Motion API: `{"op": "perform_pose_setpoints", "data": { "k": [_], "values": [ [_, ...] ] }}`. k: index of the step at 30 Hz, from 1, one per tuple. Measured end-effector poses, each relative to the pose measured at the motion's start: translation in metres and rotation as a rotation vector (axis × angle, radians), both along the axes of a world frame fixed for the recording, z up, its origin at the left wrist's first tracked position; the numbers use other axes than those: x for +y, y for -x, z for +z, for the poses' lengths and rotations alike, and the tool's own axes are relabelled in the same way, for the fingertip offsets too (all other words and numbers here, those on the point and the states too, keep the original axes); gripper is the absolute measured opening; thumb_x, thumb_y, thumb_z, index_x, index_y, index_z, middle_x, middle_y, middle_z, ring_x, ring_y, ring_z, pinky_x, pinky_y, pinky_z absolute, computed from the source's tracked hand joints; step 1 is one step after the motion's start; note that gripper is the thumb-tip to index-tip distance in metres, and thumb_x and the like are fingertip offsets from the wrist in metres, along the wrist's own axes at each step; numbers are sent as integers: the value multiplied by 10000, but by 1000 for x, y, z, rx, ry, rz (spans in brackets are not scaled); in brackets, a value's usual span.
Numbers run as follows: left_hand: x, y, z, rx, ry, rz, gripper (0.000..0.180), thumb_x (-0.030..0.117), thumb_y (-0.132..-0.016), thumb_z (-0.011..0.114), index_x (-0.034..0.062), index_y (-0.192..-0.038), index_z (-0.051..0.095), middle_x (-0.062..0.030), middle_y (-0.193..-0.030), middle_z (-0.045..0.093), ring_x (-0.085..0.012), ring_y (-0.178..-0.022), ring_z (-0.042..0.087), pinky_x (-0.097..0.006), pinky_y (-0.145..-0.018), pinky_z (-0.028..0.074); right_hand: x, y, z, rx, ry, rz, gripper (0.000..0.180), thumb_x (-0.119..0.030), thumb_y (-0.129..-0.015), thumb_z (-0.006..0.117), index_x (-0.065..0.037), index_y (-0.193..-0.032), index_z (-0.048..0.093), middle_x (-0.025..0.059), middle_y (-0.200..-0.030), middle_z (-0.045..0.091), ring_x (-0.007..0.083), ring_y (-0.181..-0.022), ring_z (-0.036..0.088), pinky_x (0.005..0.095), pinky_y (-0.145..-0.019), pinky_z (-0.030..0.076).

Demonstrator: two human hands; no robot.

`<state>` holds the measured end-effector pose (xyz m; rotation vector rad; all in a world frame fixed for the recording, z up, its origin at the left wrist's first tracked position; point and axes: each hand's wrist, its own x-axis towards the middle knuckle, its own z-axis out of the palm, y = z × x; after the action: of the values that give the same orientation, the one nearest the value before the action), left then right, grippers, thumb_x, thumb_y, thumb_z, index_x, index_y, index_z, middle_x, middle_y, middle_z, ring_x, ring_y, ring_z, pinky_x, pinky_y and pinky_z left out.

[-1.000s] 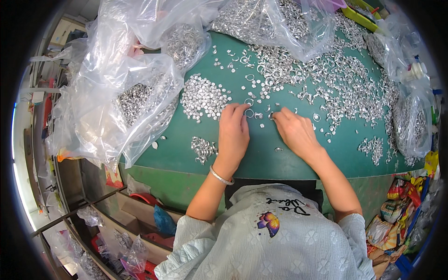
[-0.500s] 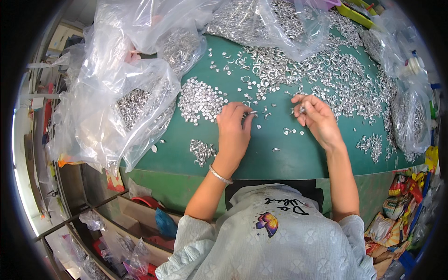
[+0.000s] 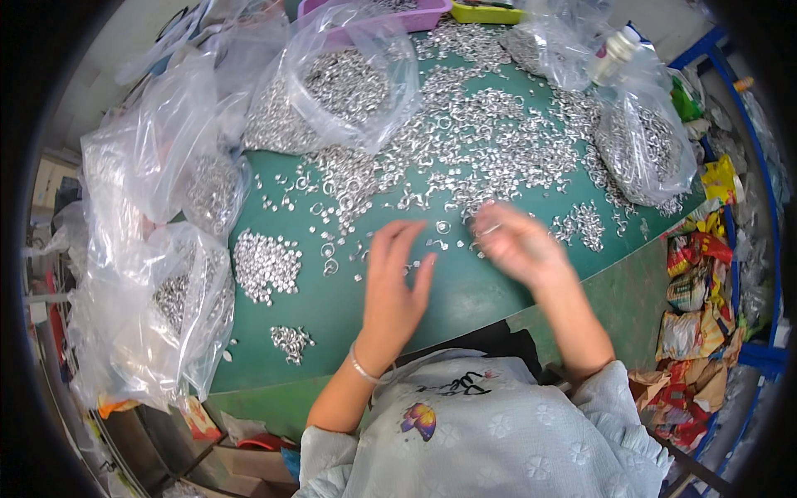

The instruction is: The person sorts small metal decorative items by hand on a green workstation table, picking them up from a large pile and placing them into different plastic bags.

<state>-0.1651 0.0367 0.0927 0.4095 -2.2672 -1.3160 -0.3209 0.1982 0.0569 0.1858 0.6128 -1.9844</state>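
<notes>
My left hand (image 3: 392,286) hovers over the green tabletop with thumb and fingers apart, and nothing shows in its grip. A few small silver pieces lie near its fingertips, among them a silver ring (image 3: 330,266). My right hand (image 3: 521,251) is smeared by motion at the near edge of a wide spread of small silver metal parts (image 3: 498,158). Whether its fingers hold a piece cannot be made out. Left of my left hand sit a heap of small silver flower-shaped pieces (image 3: 267,264) and a smaller heap of silver bits (image 3: 290,343).
Clear plastic bags of silver parts stand at the left (image 3: 178,290), at the back (image 3: 344,87) and at the right (image 3: 647,149). Behind them are a purple tray (image 3: 427,17) and a yellow-green tray (image 3: 486,14). A small heap (image 3: 579,226) lies right of my right hand.
My view has swung right, so the tabletop sits tilted and farther left in it. My left hand has opened from a pinch on a small silver piece. My right hand has moved toward the scattered parts.
</notes>
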Motion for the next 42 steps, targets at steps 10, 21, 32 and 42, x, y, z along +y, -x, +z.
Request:
{"op": "perform_pose_setpoints", "data": {
  "k": [10,21,32,42],
  "values": [
    [-25,-34,-30,-302,434,28,400,21,-794,703,14,-1176,583,-149,-1200,551,-333,-1100,536,-408,-922,437,262,254,56,1696,-1680,-608,297,-197,-995,512,-16,-1210,606,115,-1181,636,229,-1050,606,344,-901,461],
    [-4,-51,-33,-283,307,63,405,32,-793,710,7,-1177,581,-135,-1090,550,-314,-994,529,-385,-882,418,3,-25,28,2058,-888,177,187,-68,-772,724,-52,-948,663,66,-974,634,256,-949,565,367,-810,408],
    [6,-74,-44,-321,273,92,289,17,-798,697,21,-1073,608,-126,-1030,558,-299,-933,535,-373,-824,415,-15,-49,-2,2123,-1034,34,210,-47,-752,721,-31,-945,639,82,-962,579,279,-894,542,386,-762,412],
    [3,-78,-52,-196,135,197,216,-11,-815,660,24,-1021,603,-102,-941,585,-277,-841,560,-366,-736,417,-42,-80,-7,2237,-820,167,178,-105,-761,683,-45,-914,614,63,-999,559,245,-922,512,377,-781,382]
  ]
}}
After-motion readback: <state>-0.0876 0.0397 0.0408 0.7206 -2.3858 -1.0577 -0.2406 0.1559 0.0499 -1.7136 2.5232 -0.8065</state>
